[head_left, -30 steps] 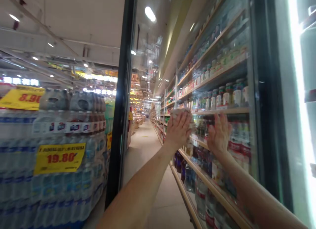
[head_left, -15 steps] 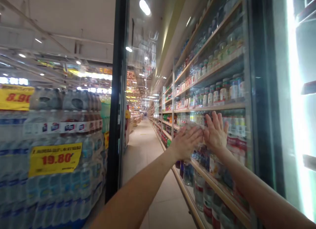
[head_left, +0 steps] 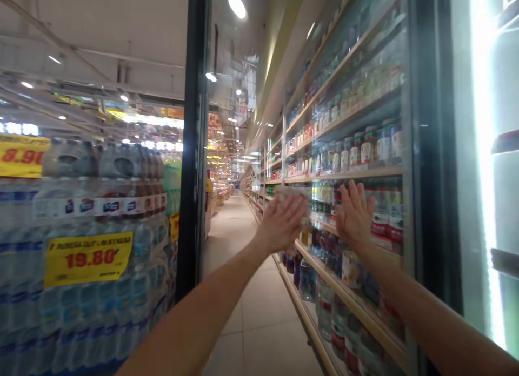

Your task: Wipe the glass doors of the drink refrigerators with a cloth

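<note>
My left hand (head_left: 281,222) lies over a whitish cloth (head_left: 292,192), pressing it to the glass pane (head_left: 239,143) of a black-framed door. The cloth's edges show past the fingertips and beside the palm; motion blurs it a little. To the right, my right hand (head_left: 354,216) rests on the same glass, palm forward, fingers stretched and holding nothing. Both arms reach out from the lower edge of the view. Shelves of bottles (head_left: 367,149) show in the pane behind the hands.
On the left are stacked packs of bottled water (head_left: 93,306) with a yellow price sign (head_left: 88,259). The door's black edge (head_left: 190,149) stands beside them. A tiled aisle floor (head_left: 233,225) runs into the distance. At the far right glows a bright light strip (head_left: 484,149).
My left hand has slid left across the glass with the cloth, away from my right hand. My right hand has stayed nearly in place. The view has shifted slightly.
</note>
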The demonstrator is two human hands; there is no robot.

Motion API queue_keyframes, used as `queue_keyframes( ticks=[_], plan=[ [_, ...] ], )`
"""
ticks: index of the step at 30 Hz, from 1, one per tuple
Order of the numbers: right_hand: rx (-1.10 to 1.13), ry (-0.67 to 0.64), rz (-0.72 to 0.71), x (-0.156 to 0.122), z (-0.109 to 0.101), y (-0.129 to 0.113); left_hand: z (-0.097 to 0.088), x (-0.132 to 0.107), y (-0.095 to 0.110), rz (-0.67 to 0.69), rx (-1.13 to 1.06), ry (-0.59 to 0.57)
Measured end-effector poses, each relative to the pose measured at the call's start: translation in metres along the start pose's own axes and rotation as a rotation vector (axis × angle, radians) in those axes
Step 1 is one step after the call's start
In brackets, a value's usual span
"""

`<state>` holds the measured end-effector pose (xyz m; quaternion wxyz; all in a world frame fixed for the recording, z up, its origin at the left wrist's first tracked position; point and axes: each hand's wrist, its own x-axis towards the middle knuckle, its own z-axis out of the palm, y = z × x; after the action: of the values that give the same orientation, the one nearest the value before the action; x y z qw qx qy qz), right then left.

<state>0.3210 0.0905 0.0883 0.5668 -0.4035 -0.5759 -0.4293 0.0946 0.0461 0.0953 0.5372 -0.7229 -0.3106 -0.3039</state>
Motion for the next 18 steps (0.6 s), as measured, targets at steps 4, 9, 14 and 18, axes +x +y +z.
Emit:
queue_keyframes(
  ticks=[4,9,14,18],
  plan=[
    [0.0,0.01,-0.012,-0.001,0.0,0.002,-0.003,0.007,-0.009,0.167,-0.002,-0.001],
    [0.006,-0.016,0.015,0.001,-0.002,0.001,-0.033,0.021,-0.072,-0.597,0.092,0.112],
    [0.006,-0.004,0.001,0.001,-0.001,0.001,-0.013,0.018,-0.021,-0.14,-0.022,-0.049],
    [0.009,0.022,-0.021,-0.001,0.0,0.003,-0.005,0.014,-0.008,0.289,-0.072,-0.151]
  ],
)
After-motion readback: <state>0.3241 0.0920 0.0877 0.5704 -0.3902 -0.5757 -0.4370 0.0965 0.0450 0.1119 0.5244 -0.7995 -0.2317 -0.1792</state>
